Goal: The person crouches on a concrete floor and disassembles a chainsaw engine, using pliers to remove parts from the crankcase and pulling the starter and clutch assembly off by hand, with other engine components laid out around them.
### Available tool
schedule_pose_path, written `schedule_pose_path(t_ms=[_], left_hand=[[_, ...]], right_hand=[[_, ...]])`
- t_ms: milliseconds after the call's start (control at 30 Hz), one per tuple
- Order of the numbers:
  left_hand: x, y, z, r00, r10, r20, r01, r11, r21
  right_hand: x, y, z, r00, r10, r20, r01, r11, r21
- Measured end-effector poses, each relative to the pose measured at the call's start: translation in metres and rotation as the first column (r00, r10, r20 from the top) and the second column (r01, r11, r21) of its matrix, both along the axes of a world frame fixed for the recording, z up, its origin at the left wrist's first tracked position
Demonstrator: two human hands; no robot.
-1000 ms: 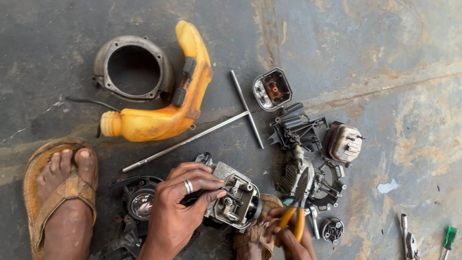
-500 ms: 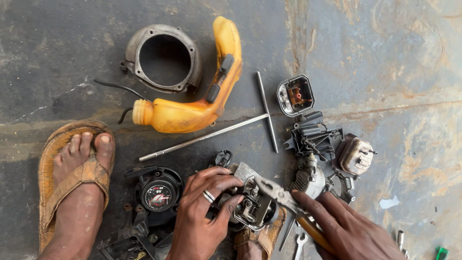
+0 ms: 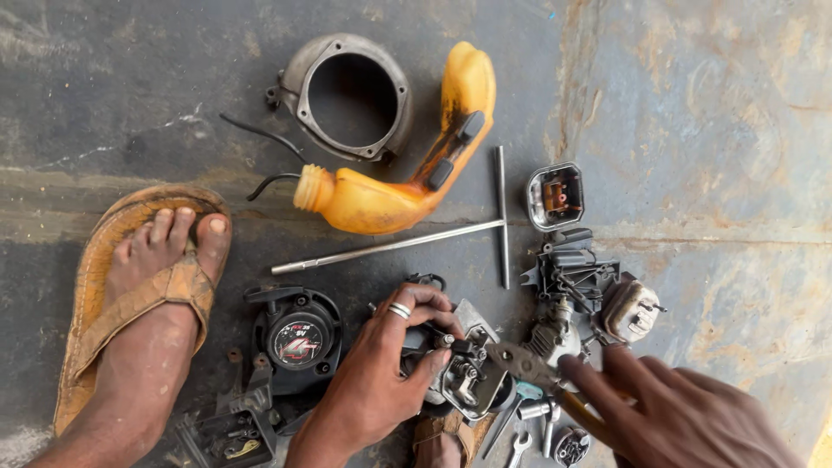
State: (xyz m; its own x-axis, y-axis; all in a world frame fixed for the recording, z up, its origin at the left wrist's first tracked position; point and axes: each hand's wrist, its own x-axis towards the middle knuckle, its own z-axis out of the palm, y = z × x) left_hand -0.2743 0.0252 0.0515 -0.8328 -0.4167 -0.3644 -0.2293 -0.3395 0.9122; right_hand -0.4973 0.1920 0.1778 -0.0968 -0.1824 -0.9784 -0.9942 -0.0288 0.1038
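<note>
Two hands work on one small grey metal engine part, a carburettor-like block (image 3: 464,373), which sits low in the middle of the view on the concrete floor (image 3: 693,104). The left hand (image 3: 381,381), a silver ring on one finger, is wrapped around the block with its fingers (image 3: 425,303) curled over the top, steadying it. The right hand (image 3: 685,416) grips a pair of orange-handled pliers (image 3: 529,368), fingers closed on the handles, and the plier nose touches the block's near edge, just beside the left thumb.

Judging by this, the step in hand is pulling or turning some small fitting on the block. The next move seems to call for a firm left-hand hold while the pliers bite squarely, since a slip could nick the thumb.

Just left of the block lies a black round recoil-starter cover (image 3: 295,338). To the right sits a heap of dark engine pieces (image 3: 576,277). Beyond lie a long steel T-handle wrench (image 3: 390,245), an orange plastic fuel tank (image 3: 390,195) and a grey metal ring housing (image 3: 347,95). A foot in a brown sandal (image 3: 147,286) rests at left.
</note>
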Motion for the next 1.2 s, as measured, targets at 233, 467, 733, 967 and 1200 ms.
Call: schedule_pose_path(t_ms=[233, 467, 733, 967, 1200], left_hand=[[-0.006, 0.018, -0.003, 0.999, -0.006, 0.043, 0.008, 1.0, -0.031], [-0.008, 0.023, -0.006, 0.998, 0.005, 0.067, -0.002, 0.999, -0.037], [-0.016, 0.019, -0.011, 0.997, -0.02, 0.078, 0.021, 1.0, -0.012], [-0.011, 0.015, -0.016, 0.999, -0.02, 0.04, 0.021, 0.999, -0.044], [-0.009, 0.017, -0.017, 1.0, -0.015, 0.027, 0.018, 0.997, -0.081]], right_hand=[[0.01, 0.027, -0.002, 0.856, -0.512, -0.072, 0.404, 0.749, -0.526], [0.014, 0.011, 0.023, 0.687, -0.724, 0.061, 0.521, 0.433, -0.736], [0.014, -0.016, 0.023, 0.893, -0.445, 0.062, 0.37, 0.649, -0.665], [0.015, -0.011, 0.004, 0.882, -0.458, -0.108, 0.393, 0.843, -0.368], [0.01, 0.014, 0.012, 0.712, -0.664, 0.228, 0.584, 0.379, -0.718]])
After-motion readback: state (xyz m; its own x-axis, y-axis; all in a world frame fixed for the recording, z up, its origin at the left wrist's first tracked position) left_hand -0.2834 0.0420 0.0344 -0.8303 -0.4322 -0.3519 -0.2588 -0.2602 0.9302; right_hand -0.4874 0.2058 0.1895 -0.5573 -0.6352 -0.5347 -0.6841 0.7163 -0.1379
